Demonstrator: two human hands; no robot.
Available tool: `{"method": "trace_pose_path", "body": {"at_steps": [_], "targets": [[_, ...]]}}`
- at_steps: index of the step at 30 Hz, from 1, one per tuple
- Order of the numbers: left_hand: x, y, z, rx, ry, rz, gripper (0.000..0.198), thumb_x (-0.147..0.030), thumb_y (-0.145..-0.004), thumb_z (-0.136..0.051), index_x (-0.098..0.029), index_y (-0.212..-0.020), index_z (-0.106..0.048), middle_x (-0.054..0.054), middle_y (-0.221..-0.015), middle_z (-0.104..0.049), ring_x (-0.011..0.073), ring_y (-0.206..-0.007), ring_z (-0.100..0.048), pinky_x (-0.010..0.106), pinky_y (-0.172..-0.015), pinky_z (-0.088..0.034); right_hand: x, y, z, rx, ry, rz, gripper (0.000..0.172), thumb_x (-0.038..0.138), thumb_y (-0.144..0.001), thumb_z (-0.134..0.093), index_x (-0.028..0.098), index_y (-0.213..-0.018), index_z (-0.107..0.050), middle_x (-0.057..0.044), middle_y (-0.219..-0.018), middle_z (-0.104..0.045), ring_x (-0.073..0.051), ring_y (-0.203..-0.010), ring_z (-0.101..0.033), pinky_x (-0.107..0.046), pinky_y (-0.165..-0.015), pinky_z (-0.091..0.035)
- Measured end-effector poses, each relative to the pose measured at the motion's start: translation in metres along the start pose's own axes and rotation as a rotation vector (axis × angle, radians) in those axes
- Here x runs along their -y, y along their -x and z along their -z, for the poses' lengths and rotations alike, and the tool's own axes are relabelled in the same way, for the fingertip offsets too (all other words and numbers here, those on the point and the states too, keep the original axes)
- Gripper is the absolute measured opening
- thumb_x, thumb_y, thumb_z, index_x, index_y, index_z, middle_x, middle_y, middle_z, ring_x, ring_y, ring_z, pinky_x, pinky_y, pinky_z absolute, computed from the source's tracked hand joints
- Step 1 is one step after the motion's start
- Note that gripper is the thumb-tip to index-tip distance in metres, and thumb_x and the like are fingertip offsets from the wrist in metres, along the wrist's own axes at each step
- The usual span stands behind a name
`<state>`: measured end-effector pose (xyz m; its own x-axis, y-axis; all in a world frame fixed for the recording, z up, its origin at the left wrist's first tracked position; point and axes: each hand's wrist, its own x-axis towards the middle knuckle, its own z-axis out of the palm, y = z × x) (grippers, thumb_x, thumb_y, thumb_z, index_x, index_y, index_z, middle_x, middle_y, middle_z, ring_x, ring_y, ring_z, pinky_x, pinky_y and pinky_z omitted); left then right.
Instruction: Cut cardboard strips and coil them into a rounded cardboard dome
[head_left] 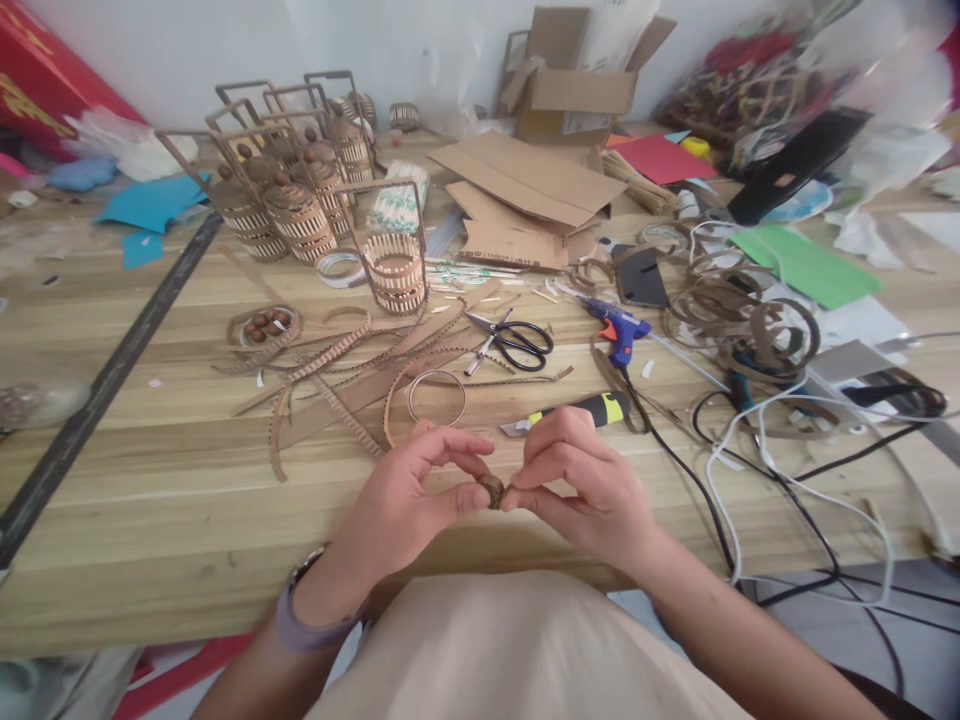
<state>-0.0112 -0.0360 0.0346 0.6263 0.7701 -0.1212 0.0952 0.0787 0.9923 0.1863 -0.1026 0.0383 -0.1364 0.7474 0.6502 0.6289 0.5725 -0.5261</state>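
Right between the two hands, just above the near edge of the bench (187, 530), is a small brown piece (493, 488). The left hand (427, 485) has its thumb and a finger closed on one side. The right hand (574, 485) pinches the other side with the tips of its fingers.

The piece must be very light, since fingertips are enough to hold it up. It is probably a bit stiff, dry and not slippery. A hard squeeze might bend or crack it, so the sides are the best place to hold it, softly. Most of it is hidden, so I cannot tell its full shape.

The bench is pale wood, flat and messy. Near the hands are a thin ring (464, 405) and a yellow and black knife (611, 408) with its blade out. Past them are black scissors (499, 330), a blue glue gun (621, 330) and many brown strips (330, 350). Little lanterns (300, 218) stand at the back, by a white wall (360, 40). White cords (739, 520) loop on the right.
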Motion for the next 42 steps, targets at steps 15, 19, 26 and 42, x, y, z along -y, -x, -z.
{"method": "trace_pose_path", "body": {"at_steps": [15,19,26,42], "targets": [[-0.010,-0.001,0.004,0.163,0.100,0.005,0.021,-0.024,-0.082,-0.077,-0.024,-0.101,-0.069,0.002,-0.087,-0.070,0.0195,-0.082,-0.065,0.032,-0.079,-0.044,-0.004,-0.002,-0.001,0.144,-0.130,-0.144,0.032,0.051,-0.086,-0.068,0.021,-0.095,-0.061,0.004,-0.073,-0.057,-0.012,-0.068,-0.056,-0.028,-0.067,-0.043],[0.006,0.000,-0.001,0.274,0.552,0.118,0.037,-0.038,-0.081,-0.080,-0.024,-0.110,-0.061,0.000,-0.077,-0.066,0.0140,-0.068,-0.060,0.028,-0.069,-0.043,-0.005,-0.001,-0.012,0.126,-0.277,-0.118,0.033,0.051,-0.090,-0.061,0.022,-0.105,-0.067,0.002,-0.073,-0.058,-0.012,-0.068,-0.056,-0.025,-0.063,-0.046],[0.013,0.007,-0.010,0.141,0.489,0.151,0.042,-0.057,-0.083,-0.070,-0.022,-0.106,-0.069,0.003,-0.083,-0.068,0.0170,-0.078,-0.061,0.028,-0.076,-0.045,-0.007,0.003,-0.026,0.110,-0.429,-0.182,0.031,0.050,-0.093,-0.060,0.021,-0.089,-0.070,0.002,-0.065,-0.060,-0.011,-0.060,-0.055,-0.025,-0.060,-0.047],[0.025,0.018,0.017,-0.232,-0.439,-0.006,0.017,-0.014,-0.082,-0.066,-0.024,-0.093,-0.073,0.006,-0.094,-0.074,0.0230,-0.080,-0.065,0.031,-0.075,-0.046,-0.029,0.006,-0.038,0.345,0.001,-0.156,0.017,0.033,-0.095,-0.063,0.018,-0.087,-0.067,-0.003,-0.077,-0.067,-0.016,-0.071,-0.063,-0.028,-0.066,-0.045]]}}
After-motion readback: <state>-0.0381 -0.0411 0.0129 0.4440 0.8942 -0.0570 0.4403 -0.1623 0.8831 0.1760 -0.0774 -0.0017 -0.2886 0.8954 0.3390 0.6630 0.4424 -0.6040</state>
